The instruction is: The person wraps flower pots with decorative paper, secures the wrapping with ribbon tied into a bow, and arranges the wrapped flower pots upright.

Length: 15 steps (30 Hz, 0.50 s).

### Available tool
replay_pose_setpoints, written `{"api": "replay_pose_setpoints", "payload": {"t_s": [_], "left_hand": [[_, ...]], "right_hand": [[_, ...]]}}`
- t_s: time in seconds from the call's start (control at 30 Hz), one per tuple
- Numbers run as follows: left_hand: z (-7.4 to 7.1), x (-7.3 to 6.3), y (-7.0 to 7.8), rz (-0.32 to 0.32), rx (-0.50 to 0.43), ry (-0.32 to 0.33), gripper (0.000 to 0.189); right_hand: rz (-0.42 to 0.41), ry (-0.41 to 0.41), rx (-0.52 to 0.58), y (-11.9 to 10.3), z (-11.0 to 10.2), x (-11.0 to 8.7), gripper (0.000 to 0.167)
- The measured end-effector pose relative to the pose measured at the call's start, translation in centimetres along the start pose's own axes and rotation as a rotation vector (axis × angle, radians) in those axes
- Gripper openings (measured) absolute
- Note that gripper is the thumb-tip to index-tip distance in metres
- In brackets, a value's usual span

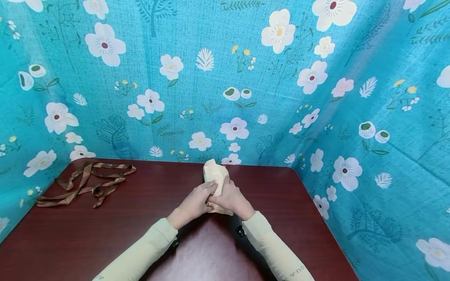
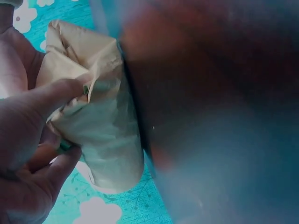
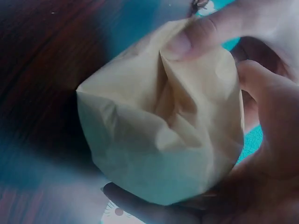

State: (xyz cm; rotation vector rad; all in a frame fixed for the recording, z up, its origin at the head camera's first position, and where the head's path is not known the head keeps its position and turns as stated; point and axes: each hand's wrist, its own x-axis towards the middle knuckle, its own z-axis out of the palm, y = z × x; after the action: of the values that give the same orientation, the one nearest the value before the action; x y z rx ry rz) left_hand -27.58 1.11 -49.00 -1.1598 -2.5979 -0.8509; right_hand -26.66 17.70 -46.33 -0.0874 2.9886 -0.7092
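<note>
A creased tan paper bag [image 1: 215,171] is held upright between both hands near the table's far edge. My left hand [image 1: 197,201] pinches its near left side between thumb and fingers. From the right, my right hand [image 1: 230,197] grips the bag with its fingers curled round the side. In the left wrist view the paper bag [image 2: 112,135] bulges, and small green patches show beside the fingers. Folds and a sunken crease mark the bag [image 3: 140,154] in the right wrist view. Its inside is hidden.
A long brown ribbon [image 1: 84,187] lies in loose loops on the far left of the dark red table [image 1: 147,218]. Behind and at both sides hangs a blue flowered cloth [image 1: 197,86], right along the table's edges.
</note>
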Motion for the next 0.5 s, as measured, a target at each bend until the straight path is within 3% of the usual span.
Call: {"api": "replay_pose_setpoints", "payload": {"t_s": [0.2, 0.5], "left_hand": [[0.1, -0.4, -0.2, 0.016, -0.015, 0.026, 0.078], [-0.9, -1.7, -1.6, 0.053, -0.168, -0.102, 0.084]], "right_hand": [[0.011, 0.006, -0.031, -0.4, 0.8, 0.1, 0.125], [0.030, 0.048, -0.066, -0.4, 1.4, 0.3, 0.125]]}}
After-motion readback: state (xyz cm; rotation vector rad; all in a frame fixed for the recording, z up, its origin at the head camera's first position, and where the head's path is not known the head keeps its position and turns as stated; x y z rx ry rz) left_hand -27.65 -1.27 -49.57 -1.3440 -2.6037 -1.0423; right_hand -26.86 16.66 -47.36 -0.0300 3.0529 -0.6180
